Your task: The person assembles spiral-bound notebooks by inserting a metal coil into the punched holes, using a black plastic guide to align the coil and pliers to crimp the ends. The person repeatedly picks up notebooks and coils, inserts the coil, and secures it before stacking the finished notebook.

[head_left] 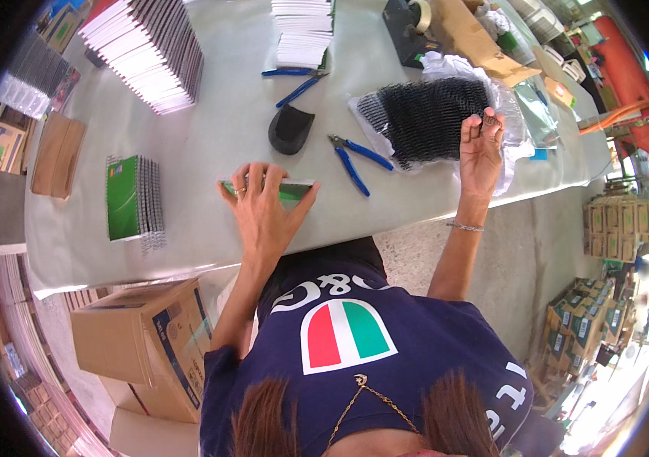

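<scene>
My left hand point(261, 199) is closed over a small green-covered notebook point(294, 192) near the table's front edge, its white page edges facing away from me. My right hand point(481, 152) is raised at the near right side of a bundle of black spiral binding coils point(435, 122) in clear plastic. Its fingers are curled in; whether a thin coil is between them is too small to tell. Between the hands lie blue-handled cutting pliers point(356, 164), jaws pointing away. Beyond the notebook sits a dark rounded pad point(290, 129), with a second blue-handled pair of pliers point(298, 82) behind it.
Left on the table stands a stack of green spiral notebooks point(132, 198) beside a brown block point(58, 156). Farther back are a tall notebook stack point(145, 53) and another white-edged stack point(301, 34). A tape dispenser point(408, 34) stands back right. A cardboard box point(141, 343) is on the floor left.
</scene>
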A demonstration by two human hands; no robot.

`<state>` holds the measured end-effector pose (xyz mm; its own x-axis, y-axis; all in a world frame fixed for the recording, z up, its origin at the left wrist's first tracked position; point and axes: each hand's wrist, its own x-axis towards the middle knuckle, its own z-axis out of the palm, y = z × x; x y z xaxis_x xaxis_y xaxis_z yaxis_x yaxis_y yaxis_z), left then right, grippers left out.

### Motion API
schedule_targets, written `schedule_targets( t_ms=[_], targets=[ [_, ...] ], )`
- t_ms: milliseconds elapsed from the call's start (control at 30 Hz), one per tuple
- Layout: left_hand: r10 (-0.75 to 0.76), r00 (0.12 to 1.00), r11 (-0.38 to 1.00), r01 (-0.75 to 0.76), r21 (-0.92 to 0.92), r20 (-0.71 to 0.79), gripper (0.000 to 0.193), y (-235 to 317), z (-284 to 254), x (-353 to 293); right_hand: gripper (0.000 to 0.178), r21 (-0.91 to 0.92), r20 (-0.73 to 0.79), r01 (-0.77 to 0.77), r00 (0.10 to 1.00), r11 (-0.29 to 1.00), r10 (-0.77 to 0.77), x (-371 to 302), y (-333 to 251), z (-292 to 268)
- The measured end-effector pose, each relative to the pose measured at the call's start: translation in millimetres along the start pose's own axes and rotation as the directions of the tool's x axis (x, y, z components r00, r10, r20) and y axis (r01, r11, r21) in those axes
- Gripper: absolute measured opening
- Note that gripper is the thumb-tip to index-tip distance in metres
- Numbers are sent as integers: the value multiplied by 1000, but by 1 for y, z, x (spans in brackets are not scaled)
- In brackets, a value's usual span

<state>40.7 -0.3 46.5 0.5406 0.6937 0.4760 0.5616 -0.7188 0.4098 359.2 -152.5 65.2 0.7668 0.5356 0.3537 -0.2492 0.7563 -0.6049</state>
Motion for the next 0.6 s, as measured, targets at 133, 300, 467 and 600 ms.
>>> schedule_targets(
  t_ms=[133,300,467,600],
  targets=[
    [-16,1000,1000,16,-2,-7,41,1,-1,-1,36,-313,86,-240,956,919,279,-24,17,57],
    [-7,1000,1000,7,-14,-21,42,-1,2,-4,25,-872,275,-19,806,489,523,-68,55,104],
    [-28,999,999,29,-35,19,40,3,-2,-2,21,-917,321,122,790,380,522,-86,68,122],
    [-29,999,999,29,-21,26,40,3,-3,-2,21,-907,350,140,777,398,524,-91,73,124]
  ],
)
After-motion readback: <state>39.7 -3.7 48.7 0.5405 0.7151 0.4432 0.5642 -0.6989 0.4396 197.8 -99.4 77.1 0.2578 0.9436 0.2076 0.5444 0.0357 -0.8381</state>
